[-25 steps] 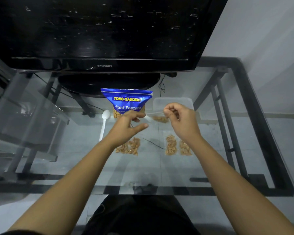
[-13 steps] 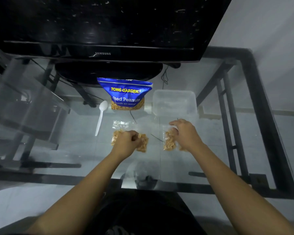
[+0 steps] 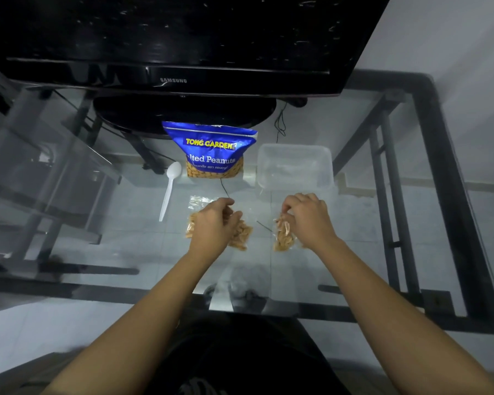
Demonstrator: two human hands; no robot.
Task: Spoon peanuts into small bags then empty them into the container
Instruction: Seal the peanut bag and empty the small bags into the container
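Clear peanut bags under both hands.

Open glass is left between the white plastic spoon and the clear plastic container; farther back, passage is blocked by the blue peanut pouch.

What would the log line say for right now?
left hand: on peanut bags | right hand: pinching small bag | container: empty

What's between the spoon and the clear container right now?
In the head view, the blue peanut bag stands between the white spoon and the clear container.
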